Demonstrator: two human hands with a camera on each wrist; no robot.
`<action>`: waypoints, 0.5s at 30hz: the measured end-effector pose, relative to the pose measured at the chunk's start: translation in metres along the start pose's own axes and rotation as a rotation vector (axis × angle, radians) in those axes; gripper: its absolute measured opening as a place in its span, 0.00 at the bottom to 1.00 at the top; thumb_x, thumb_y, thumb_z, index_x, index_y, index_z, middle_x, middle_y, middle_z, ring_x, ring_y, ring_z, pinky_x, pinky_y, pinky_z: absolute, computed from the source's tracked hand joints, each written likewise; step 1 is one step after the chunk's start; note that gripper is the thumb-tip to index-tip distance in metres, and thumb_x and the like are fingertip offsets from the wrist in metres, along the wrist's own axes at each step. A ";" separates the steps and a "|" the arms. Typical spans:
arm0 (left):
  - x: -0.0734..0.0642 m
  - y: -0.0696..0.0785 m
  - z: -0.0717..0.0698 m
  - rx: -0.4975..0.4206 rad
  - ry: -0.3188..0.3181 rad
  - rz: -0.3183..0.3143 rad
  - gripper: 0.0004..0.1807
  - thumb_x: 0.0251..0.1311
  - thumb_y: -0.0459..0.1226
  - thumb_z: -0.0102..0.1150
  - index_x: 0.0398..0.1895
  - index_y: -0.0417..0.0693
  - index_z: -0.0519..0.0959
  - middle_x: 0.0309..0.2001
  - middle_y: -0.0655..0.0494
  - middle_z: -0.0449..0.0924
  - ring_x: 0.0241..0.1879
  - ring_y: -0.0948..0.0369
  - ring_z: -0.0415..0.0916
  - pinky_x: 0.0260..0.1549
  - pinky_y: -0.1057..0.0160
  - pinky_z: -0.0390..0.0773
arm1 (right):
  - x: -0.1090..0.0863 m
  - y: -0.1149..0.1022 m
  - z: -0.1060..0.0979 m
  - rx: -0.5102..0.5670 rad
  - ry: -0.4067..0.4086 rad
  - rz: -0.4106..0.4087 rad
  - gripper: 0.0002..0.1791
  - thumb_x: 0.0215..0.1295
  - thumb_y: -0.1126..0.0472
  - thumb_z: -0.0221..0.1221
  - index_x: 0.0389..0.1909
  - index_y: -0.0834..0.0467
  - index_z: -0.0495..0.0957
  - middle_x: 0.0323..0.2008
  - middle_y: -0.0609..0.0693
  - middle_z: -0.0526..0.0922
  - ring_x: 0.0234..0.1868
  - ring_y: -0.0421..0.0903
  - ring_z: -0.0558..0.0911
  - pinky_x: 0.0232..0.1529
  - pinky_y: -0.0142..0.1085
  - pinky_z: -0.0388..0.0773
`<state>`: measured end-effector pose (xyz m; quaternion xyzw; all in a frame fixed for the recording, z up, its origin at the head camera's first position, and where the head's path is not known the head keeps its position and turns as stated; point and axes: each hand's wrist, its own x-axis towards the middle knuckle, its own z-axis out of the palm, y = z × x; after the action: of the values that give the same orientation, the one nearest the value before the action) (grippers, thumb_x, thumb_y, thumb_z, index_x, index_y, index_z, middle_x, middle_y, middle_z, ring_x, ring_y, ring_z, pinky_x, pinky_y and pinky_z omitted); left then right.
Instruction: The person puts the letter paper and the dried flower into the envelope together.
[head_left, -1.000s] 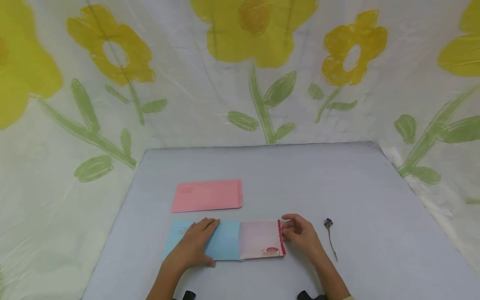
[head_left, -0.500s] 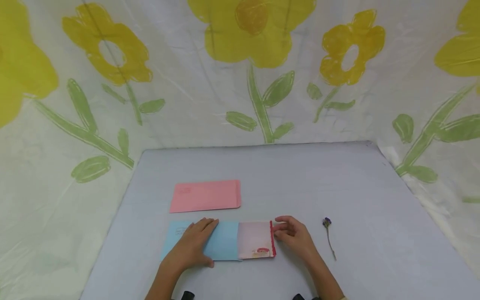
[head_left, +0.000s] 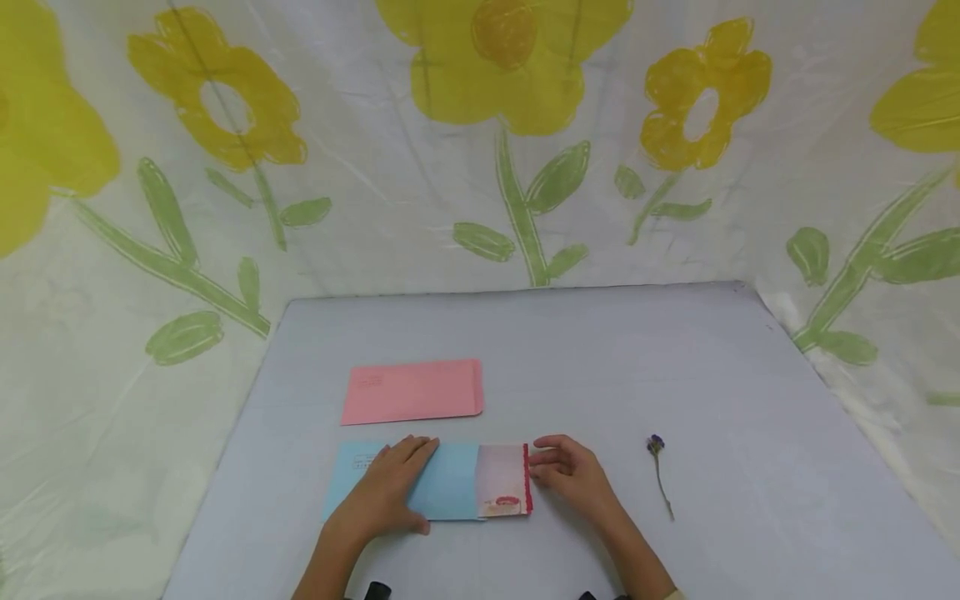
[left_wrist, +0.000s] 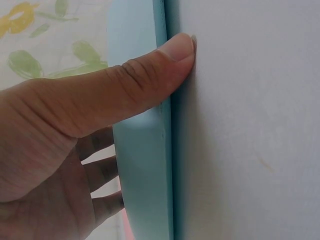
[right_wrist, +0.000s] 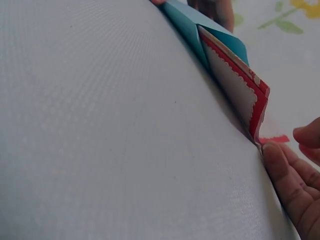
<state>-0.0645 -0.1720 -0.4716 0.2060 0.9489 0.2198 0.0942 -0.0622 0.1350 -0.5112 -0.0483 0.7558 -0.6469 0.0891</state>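
A light blue envelope lies crosswise on the table, its mouth bulging at the right end. My left hand spans and holds it, thumb at the near edge and fingers at the far edge. Out of the mouth sticks a pale pink folded greeting card with a red scalloped border, its left part hidden inside. The fingers of my right hand touch the card's red outer end. In the right wrist view, the thumb is at the card's lower corner, with another fingertip apart from it.
Behind the blue envelope lies a pink envelope. A dried purple flower on a thin stem lies to the right of my right hand. The pale grey table ends at a flower-painted white curtain.
My right hand has moved left with the card's red end, so less of the card shows outside the blue envelope. My left hand has kept its place on the envelope.
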 end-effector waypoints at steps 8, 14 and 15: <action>0.000 0.000 -0.001 -0.019 0.011 0.009 0.64 0.22 0.41 0.90 0.72 0.41 0.67 0.68 0.45 0.69 0.70 0.45 0.61 0.68 0.35 0.56 | 0.001 0.000 0.005 0.037 -0.025 -0.014 0.20 0.67 0.71 0.60 0.59 0.69 0.72 0.46 0.65 0.84 0.42 0.56 0.86 0.43 0.36 0.85; 0.000 0.000 -0.002 -0.024 0.003 0.009 0.63 0.22 0.41 0.90 0.72 0.41 0.68 0.68 0.45 0.69 0.70 0.46 0.61 0.68 0.35 0.57 | 0.002 -0.001 0.010 0.034 -0.046 -0.003 0.20 0.67 0.69 0.62 0.59 0.67 0.73 0.45 0.62 0.84 0.41 0.55 0.86 0.43 0.33 0.84; -0.001 0.000 -0.002 -0.028 0.001 0.011 0.63 0.23 0.41 0.90 0.72 0.41 0.68 0.68 0.45 0.69 0.70 0.46 0.62 0.67 0.35 0.57 | 0.002 -0.001 0.011 0.033 -0.048 -0.001 0.20 0.67 0.69 0.62 0.59 0.67 0.73 0.45 0.62 0.84 0.41 0.55 0.86 0.43 0.32 0.83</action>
<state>-0.0646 -0.1731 -0.4701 0.2097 0.9446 0.2338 0.0953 -0.0616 0.1237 -0.5122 -0.0629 0.7425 -0.6581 0.1077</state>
